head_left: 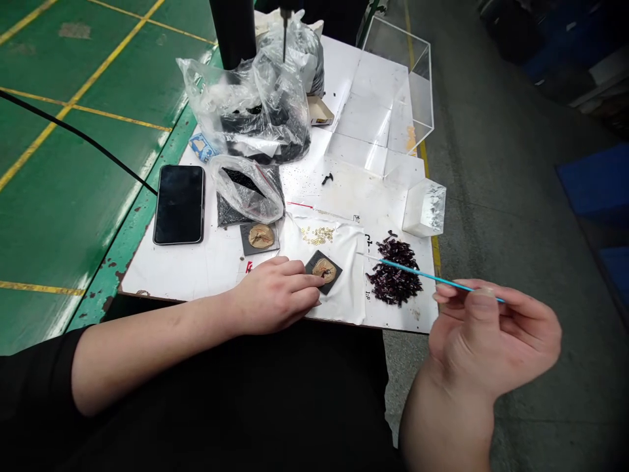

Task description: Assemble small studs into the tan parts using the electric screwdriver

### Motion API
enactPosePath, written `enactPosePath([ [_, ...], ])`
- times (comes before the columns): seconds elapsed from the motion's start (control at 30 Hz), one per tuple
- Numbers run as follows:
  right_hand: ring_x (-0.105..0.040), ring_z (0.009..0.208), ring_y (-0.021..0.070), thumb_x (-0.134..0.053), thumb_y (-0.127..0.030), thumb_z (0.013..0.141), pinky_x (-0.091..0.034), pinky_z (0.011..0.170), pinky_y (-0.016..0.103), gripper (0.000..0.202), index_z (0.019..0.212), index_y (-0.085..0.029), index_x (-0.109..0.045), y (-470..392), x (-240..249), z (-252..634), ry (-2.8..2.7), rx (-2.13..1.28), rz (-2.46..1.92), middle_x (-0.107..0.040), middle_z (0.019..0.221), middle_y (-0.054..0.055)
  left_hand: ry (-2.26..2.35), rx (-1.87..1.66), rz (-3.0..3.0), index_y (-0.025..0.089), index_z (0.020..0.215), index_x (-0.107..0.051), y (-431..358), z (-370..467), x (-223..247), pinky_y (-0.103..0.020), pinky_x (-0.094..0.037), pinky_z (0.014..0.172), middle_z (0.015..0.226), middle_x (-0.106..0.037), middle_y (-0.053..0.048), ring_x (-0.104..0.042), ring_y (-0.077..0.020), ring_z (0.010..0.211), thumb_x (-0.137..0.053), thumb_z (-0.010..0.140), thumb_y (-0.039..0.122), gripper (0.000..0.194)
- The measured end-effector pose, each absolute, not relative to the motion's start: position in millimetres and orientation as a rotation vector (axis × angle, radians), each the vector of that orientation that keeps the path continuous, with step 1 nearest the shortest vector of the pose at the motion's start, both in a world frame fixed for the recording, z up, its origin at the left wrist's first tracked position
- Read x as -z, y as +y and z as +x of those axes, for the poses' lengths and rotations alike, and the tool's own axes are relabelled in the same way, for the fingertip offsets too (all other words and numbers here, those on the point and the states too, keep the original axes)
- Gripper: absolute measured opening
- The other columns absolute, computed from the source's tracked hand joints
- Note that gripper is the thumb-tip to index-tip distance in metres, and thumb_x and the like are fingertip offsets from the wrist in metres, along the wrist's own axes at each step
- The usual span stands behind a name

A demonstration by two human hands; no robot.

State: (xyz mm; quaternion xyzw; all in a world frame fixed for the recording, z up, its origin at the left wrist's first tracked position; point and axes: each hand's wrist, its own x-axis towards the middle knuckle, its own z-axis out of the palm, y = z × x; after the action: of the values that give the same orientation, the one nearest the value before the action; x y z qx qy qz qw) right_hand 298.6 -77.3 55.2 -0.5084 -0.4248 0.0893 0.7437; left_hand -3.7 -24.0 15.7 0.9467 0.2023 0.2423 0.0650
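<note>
My left hand [282, 295] rests at the table's front edge, its index finger stretched onto a dark square block [336, 283] with a round tan putty-like patch [322, 270]. A tiny dark piece seems to lie on that patch. Between the thumb and fingers of my right hand [484, 334] is a thin blue stick [432, 276]. Its pale, fine tip points left, over the edge of the white sheet [351, 295]. Below the stick lies a heap of small dark purple-black pieces [396, 278]. Several tiny gold rings [319, 236] are scattered on the sheet behind the block.
A second dark block [249, 246] sits near an open bag of black grains [248, 190]. A phone [179, 204] lies at the left. Behind are larger plastic bags [265, 118], a vertical metal rod [284, 39], a clear box [422, 85] and a small clear container [425, 208].
</note>
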Motion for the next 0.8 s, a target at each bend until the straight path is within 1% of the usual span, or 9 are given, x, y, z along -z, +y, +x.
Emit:
enactPosePath([
  [0.1, -0.077, 0.064, 0.019, -0.095, -0.025, 0.084, -0.067, 0.058, 0.036, 0.016, 0.092, -0.025, -0.082, -65, -57, 312, -0.871, 0.052, -1.176, -0.084, 0.084, -0.001, 0.618, -0.761, 2.831, 0.02, 0.104, -0.075, -24, -3, -16, -0.039, -0.05, 0.083, 0.136, -0.082, -0.004, -0.07, -0.0195, 0.097, -0.061, 0.113, 0.031, 0.02],
  [0.2, -0.08, 0.071, 0.0218, -0.094, -0.029, 0.087, -0.071, 0.068, 0.042, 0.015, 0.097, -0.023, -0.085, -54, -57, 326, -0.875, 0.251, -1.297, -0.086, 0.094, 0.002, 0.614, -0.769, 2.793, 0.021, 0.102, -0.073, -24, -3, -16, -0.039, -0.051, 0.081, 0.134, -0.083, -0.003, -0.069, -0.0199, 0.096, -0.062, 0.112, 0.028, 0.017],
  [0.3, -0.084, 0.082, 0.024, -0.091, -0.038, 0.09, -0.073, 0.08, 0.045, 0.023, 0.102, -0.02, -0.085, -46, -52, 341, -0.948, 0.305, -1.436, -0.087, 0.1, 0.006, 0.598, -0.801, 2.727, 0.02, 0.102, -0.07, -23, -2, -16, -0.039, -0.052, 0.08, 0.132, -0.083, -0.003, -0.07, -0.0205, 0.095, -0.065, 0.11, 0.024, 0.01],
  [0.4, -0.084, 0.096, 0.0243, -0.081, -0.048, 0.098, -0.071, 0.09, 0.044, 0.03, 0.107, -0.02, -0.084, -42, -45, 353, -1.05, 0.34, -1.624, -0.087, 0.106, 0.007, 0.597, -0.838, 2.666, 0.02, 0.107, -0.069, -22, -2, -17, -0.038, -0.053, 0.082, 0.131, -0.083, -0.004, -0.071, -0.021, 0.096, -0.067, 0.108, 0.022, 0.003],
  [0.5, -0.082, 0.095, 0.0231, -0.074, -0.053, 0.102, -0.069, 0.091, 0.042, 0.034, 0.109, -0.021, -0.083, -40, -41, 359, -1.099, 0.364, -1.722, -0.086, 0.107, 0.008, 0.607, -0.876, 2.619, 0.02, 0.109, -0.069, -21, -3, -19, -0.037, -0.055, 0.083, 0.128, -0.083, -0.005, -0.072, -0.0208, 0.095, -0.068, 0.108, 0.02, 0.001],
  [0.63, -0.079, 0.089, 0.0219, -0.076, -0.052, 0.102, -0.065, 0.088, 0.039, 0.032, 0.107, -0.022, -0.085, -35, -40, 363, -1.09, 0.389, -1.714, -0.086, 0.101, 0.007, 0.634, -0.895, 2.551, 0.021, 0.111, -0.069, -20, -4, -23, -0.035, -0.056, 0.081, 0.124, -0.083, -0.006, -0.072, -0.0198, 0.091, -0.068, 0.107, 0.018, 0.005],
  [0.8, -0.077, 0.086, 0.0216, -0.076, -0.05, 0.102, -0.063, 0.086, 0.038, 0.03, 0.107, -0.022, -0.086, -30, -38, 366, -1.116, 0.407, -1.709, -0.086, 0.1, 0.008, 0.661, -0.885, 2.486, 0.021, 0.113, -0.07, -19, -4, -24, -0.033, -0.058, 0.084, 0.121, -0.083, -0.006, -0.074, -0.0197, 0.095, -0.068, 0.108, 0.017, 0.007],
])
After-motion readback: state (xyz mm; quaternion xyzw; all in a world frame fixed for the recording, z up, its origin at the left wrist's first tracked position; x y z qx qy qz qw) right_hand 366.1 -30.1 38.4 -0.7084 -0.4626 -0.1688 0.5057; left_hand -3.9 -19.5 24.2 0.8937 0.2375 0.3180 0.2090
